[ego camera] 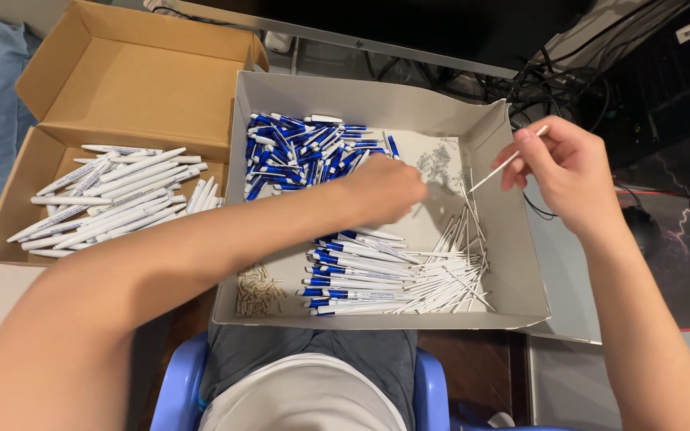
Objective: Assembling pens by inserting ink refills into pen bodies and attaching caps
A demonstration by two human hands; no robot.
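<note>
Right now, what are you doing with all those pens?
A person sits with a grey tray of pen parts on their lap. The right hand holds a thin white refill above the tray. The left hand reaches down toward the small springs. Blue and white pen pieces fill the tray, and white pens lie in a cardboard box beside it.

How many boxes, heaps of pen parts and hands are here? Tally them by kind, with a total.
Boxes: 2 (brown box, grey box)
Heaps in the grey box: 5 (blue parts, springs, refills, blue-and-white barrels, beige tips)
Heaps in the brown box: 1 (white pens)
Hands: 2 (left hand, right hand pinching a single refill)
Total: 10
</note>
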